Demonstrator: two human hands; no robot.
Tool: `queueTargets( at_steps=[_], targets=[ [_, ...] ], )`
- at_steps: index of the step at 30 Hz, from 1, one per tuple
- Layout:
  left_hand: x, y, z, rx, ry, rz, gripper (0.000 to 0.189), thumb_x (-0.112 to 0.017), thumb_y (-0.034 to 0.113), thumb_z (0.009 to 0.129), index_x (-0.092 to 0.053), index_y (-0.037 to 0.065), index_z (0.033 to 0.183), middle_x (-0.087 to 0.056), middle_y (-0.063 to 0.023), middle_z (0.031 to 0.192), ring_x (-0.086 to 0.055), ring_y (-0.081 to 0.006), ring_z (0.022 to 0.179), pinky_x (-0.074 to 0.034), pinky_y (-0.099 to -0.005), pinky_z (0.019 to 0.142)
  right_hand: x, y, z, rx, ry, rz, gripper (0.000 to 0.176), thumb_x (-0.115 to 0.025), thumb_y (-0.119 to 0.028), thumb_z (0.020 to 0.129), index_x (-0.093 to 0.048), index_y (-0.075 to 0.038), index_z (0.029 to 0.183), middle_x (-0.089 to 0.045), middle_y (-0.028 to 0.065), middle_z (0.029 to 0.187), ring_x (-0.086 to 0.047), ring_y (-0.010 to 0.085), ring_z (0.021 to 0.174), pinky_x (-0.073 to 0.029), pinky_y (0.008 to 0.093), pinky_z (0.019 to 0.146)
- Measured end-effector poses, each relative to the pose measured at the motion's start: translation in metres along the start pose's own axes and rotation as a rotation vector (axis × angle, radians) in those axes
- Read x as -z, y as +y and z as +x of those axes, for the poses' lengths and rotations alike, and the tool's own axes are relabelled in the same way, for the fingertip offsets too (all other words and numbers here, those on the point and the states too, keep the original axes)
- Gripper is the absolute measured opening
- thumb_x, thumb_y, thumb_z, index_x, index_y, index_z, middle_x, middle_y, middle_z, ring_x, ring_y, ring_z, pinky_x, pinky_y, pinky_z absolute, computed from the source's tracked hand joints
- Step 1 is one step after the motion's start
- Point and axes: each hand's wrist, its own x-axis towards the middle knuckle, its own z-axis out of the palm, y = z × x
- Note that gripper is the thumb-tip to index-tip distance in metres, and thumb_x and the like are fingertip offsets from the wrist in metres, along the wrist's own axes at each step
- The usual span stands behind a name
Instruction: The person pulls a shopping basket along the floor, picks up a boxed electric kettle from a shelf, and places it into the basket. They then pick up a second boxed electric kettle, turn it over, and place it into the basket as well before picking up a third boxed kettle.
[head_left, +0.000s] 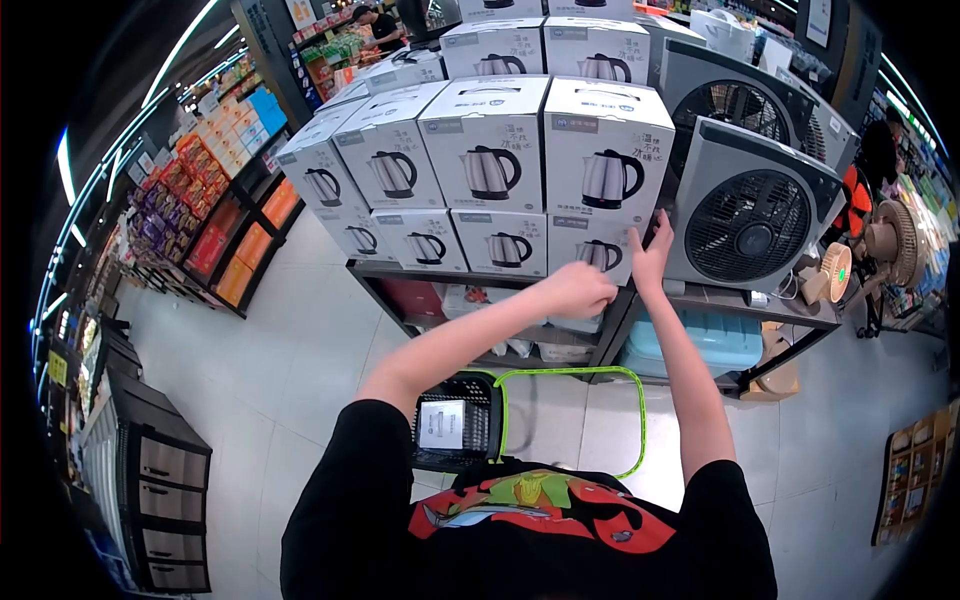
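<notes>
White kettle boxes point(486, 150), each printed with a steel electric kettle, are stacked in rows on a dark shelf. My left hand point(580, 290) is closed into a fist in front of the lower right kettle box point(575, 238), overlapping its bottom part. Along the right edge of that box, my right hand point(650, 248) has its fingers spread, thumb toward the carton. Just right of the hand stands a grey box fan point(752, 215). Below my arms, a black shopping basket point(483, 420) with a green handle holds a small white box point(442, 425).
Under the display top, the lower shelf holds a light blue plastic bin point(700, 342). Small fans point(830, 272) stand to the right. Snack shelves point(205, 215) are on the left, near a dark drawer cabinet point(160, 490). A person point(380, 28) is in the far background.
</notes>
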Motion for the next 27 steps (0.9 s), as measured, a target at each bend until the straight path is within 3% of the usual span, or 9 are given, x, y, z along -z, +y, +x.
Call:
queueTargets(
  at_steps=[2,6,8,10,16,21,22,24,27],
  targets=[
    [-0.07,0.01,-0.071,0.317,-0.089,-0.345,0.012,-0.047,0.013,0.07,-0.053,0.006,0.078,-0.056,-0.0114,0.071,-0.055,-0.0293,0.069,-0.044,-0.0391,0.06,0.01,0.005,-0.04,0.015,0.007,-0.095,0.054,-0.054,-0.007,0.072,-0.03,-0.003,0.12,-0.033,0.016,0.112,-0.039,0.0285,0.098,-0.032,0.0358,0.087],
    [-0.234,0.076,-0.294,0.872,-0.543,-0.08,0.02,-0.05,0.017,0.067,-0.058,0.009,0.084,-0.059,-0.01,0.086,-0.057,-0.0274,0.078,-0.046,-0.04,0.064,0.022,0.079,-0.153,-0.056,-0.341,-0.227,0.05,-0.053,-0.002,0.068,-0.034,-0.001,0.115,-0.035,0.0194,0.108,-0.04,0.0333,0.098,-0.032,0.038,0.086],
    [-0.232,0.157,-0.378,1.328,-1.074,-0.341,0.027,-0.05,0.023,0.072,-0.059,0.011,0.094,-0.058,-0.0069,0.096,-0.053,-0.0243,0.095,-0.044,-0.0363,0.074,0.039,0.131,-0.218,-0.195,-0.615,-0.411,0.055,-0.058,-0.008,0.065,-0.035,-0.004,0.115,-0.038,0.0214,0.109,-0.039,0.0371,0.101,-0.032,0.0397,0.088],
    [-0.229,0.248,-0.455,1.627,-1.167,-0.558,0.025,-0.049,0.022,0.073,-0.058,0.01,0.093,-0.058,-0.0071,0.092,-0.054,-0.0225,0.088,-0.044,-0.0341,0.068,0.064,0.18,-0.271,-0.359,-0.911,-0.664,0.062,-0.062,-0.02,0.063,-0.034,-0.004,0.116,-0.037,0.0232,0.112,-0.037,0.0374,0.105,-0.032,0.0408,0.09],
    [-0.248,0.452,-0.553,2.386,-0.316,-0.968,0.021,-0.047,0.019,0.077,-0.055,0.006,0.09,-0.058,-0.0078,0.078,-0.055,-0.0172,0.067,-0.043,-0.0277,0.052,0.148,0.302,-0.363,-0.983,-1.135,-0.795,0.041,-0.057,-0.029,0.065,-0.056,0.006,0.084,-0.058,0.0199,0.08,-0.056,0.0311,0.077,-0.044,0.035,0.069],
    [-0.265,0.501,-0.538,2.499,0.592,-1.541,0.024,-0.045,0.02,0.079,-0.053,0.003,0.093,-0.057,-0.0088,0.07,-0.049,-0.0136,0.051,-0.039,-0.0243,0.043,0.156,0.295,-0.369,-0.976,-1.135,-0.739,0.044,-0.057,-0.025,0.065,-0.052,0.005,0.097,-0.055,0.0215,0.092,-0.054,0.0299,0.087,-0.042,0.0347,0.077],
    [-0.199,0.459,-0.451,2.458,0.322,-1.25,0.027,-0.044,0.022,0.08,-0.051,0.003,0.097,-0.056,-0.0073,0.074,-0.049,-0.0131,0.056,-0.04,-0.0246,0.048,0.157,0.296,-0.372,-0.933,-1.077,-0.768,0.046,-0.057,-0.026,0.065,-0.051,0.004,0.101,-0.054,0.0222,0.097,-0.053,0.0304,0.091,-0.042,0.0344,0.079],
    [-0.214,0.455,-0.459,2.112,0.2,-1.331,0.027,-0.043,0.021,0.082,-0.05,0.003,0.1,-0.054,-0.0057,0.075,-0.05,-0.0133,0.065,-0.042,-0.0254,0.058,0.157,0.286,-0.364,-1.028,-1.016,-0.861,0.054,-0.058,-0.027,0.064,-0.047,0.002,0.108,-0.05,0.0237,0.104,-0.05,0.0318,0.096,-0.04,0.034,0.083],
    [-0.176,0.412,-0.406,2.114,0.193,-1.099,0.025,-0.041,0.018,0.083,-0.049,0.003,0.101,-0.053,-0.0054,0.074,-0.052,-0.0134,0.068,-0.042,-0.0249,0.064,0.165,0.297,-0.362,-1.118,-1.081,-0.95,0.055,-0.057,-0.03,0.064,-0.047,-0.002,0.111,-0.048,0.0215,0.109,-0.046,0.0325,0.1,-0.039,0.035,0.084]
  ],
)
